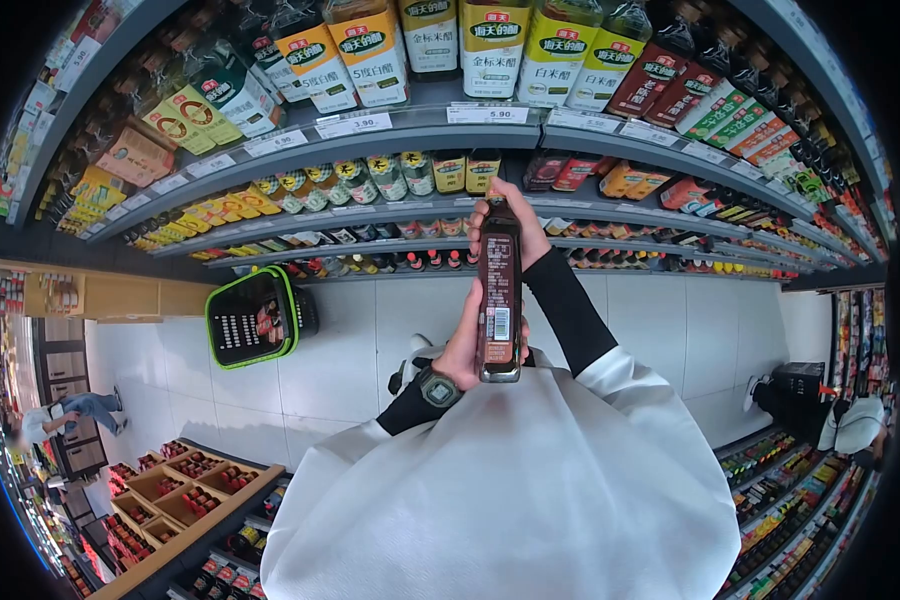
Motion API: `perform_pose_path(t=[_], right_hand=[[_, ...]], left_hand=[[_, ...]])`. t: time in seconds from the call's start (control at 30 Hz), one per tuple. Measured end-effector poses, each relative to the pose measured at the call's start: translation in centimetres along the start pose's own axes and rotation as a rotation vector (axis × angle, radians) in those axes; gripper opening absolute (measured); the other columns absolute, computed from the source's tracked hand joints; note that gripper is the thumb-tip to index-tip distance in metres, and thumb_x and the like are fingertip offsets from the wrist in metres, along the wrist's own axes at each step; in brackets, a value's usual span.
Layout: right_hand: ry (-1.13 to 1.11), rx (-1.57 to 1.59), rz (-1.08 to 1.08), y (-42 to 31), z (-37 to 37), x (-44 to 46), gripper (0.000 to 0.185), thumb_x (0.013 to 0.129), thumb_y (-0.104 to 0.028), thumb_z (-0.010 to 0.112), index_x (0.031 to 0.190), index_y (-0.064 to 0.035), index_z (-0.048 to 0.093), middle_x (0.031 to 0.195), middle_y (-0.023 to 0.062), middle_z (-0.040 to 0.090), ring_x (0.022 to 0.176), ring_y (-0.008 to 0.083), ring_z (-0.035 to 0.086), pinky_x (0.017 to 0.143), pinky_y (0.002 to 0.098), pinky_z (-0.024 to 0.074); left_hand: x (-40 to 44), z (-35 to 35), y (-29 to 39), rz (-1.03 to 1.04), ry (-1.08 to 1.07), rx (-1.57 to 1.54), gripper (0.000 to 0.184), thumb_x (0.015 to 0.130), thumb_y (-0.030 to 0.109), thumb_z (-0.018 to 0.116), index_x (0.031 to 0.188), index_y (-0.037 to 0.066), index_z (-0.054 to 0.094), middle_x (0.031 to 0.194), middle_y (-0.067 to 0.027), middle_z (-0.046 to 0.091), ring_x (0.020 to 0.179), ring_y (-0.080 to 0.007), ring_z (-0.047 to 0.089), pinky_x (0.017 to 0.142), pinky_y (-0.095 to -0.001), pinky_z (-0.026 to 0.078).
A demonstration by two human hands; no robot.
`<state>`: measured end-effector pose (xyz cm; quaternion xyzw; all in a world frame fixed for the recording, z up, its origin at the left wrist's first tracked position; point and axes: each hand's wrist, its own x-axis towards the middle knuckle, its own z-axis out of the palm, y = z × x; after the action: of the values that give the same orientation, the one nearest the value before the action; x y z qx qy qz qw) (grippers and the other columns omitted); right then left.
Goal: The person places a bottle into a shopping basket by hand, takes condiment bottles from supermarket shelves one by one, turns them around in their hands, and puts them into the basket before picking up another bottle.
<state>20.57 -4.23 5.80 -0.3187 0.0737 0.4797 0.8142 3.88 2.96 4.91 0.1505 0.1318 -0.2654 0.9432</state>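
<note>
A dark glass bottle (501,290) is in front of my chest, its neck pointing toward the shelves. Its back label, with small print and a white barcode, faces me. My right hand (522,222) is wrapped round the neck and shoulder of the bottle. Lower down, my left hand (462,345), with a grey digital watch (439,388) at the wrist, grips the body near the base. Both hands are closed on the same bottle. The cap is mostly covered by my right fingers.
Curved-looking shelves (420,122) of vinegar and sauce bottles stretch ahead, with price tags along the edges. A black shopping basket (232,350) with a green rim stands on the tiled floor at left. Behind left is a wooden display rack (185,497). Other people are at both sides.
</note>
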Motion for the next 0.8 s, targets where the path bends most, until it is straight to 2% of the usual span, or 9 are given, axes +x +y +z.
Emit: perform_pose_path(t=[0.37, 0.57, 0.8], right_hand=[[-0.059, -0.031, -0.033, -0.8, 1.2, -0.5, 0.045, 0.083, -0.056, 0.059, 0.069, -0.0139, 0.049, 0.066, 0.0015, 0.053, 0.061, 0.0176, 0.057, 0.057, 0.0312, 0.0505], [0.002, -0.089, -0.053, -0.9, 2.5, -0.8, 0.044, 0.084, -0.055, 0.058, 0.07, -0.0143, 0.051, 0.066, 0.002, 0.056, 0.062, 0.0172, 0.058, 0.057, 0.0311, 0.0512], [-0.053, -0.065, -0.082, -0.7, 2.1, -0.1, 0.047, 0.084, -0.057, 0.058, 0.072, -0.0109, 0.055, 0.065, 0.0059, 0.061, 0.056, 0.0205, 0.061, 0.054, 0.0326, 0.0531]], left_hand=[[0.2, 0.2, 0.2, -0.007, -0.029, 0.022, 0.07, 0.089, 0.072, 0.031, 0.11, 0.009, 0.051, 0.084, -0.0107, 0.063, 0.069, -0.0233, 0.065, 0.063, -0.0346, 0.055], [0.6, -0.6, 0.1, 0.043, -0.163, -0.024, 0.073, 0.088, 0.073, 0.029, 0.112, 0.007, 0.051, 0.084, -0.0107, 0.062, 0.069, -0.022, 0.064, 0.062, -0.0345, 0.055], [0.4, -0.3, 0.3, 0.056, -0.082, 0.011, 0.076, 0.086, 0.075, 0.029, 0.111, 0.007, 0.05, 0.082, -0.0101, 0.06, 0.067, -0.0223, 0.064, 0.059, -0.0341, 0.055]])
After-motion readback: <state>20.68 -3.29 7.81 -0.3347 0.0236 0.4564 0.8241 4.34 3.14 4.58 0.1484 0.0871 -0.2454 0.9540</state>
